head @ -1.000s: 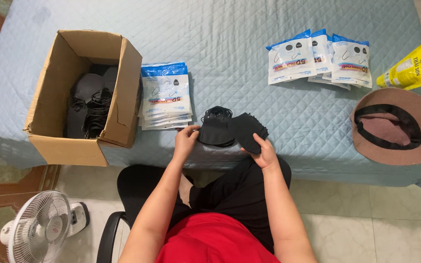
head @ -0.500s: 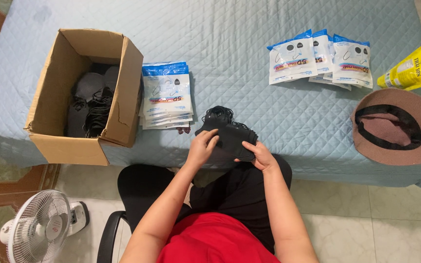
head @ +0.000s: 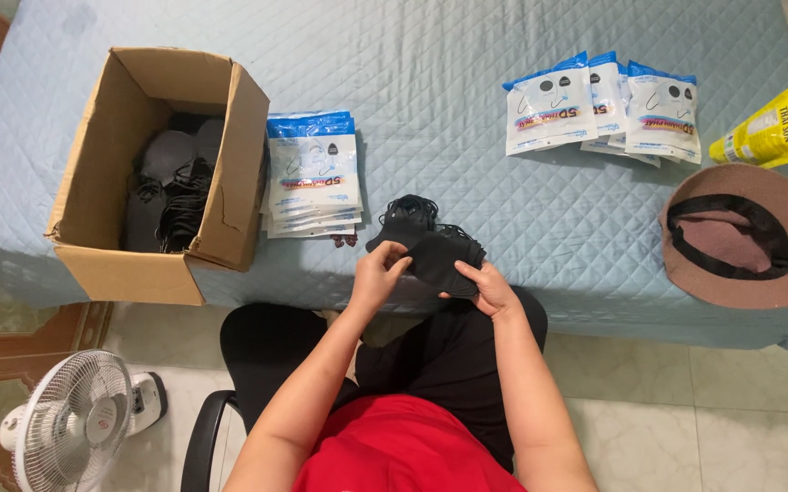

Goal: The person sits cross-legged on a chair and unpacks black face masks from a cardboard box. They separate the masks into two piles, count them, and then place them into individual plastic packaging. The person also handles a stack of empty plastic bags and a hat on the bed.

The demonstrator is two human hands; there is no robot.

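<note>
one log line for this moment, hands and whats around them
left hand: holds black masks | right hand: holds same bundle | left: cardboard box, packet stack | right: hat

A black stack of face masks (head: 430, 251) lies at the quilted bed's near edge, ear-loops tangled on top.

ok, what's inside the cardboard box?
The cardboard box holds a loose pile of black face masks with ear loops. Its near wall and the pile itself hide the bottom and any lower contents.
</note>
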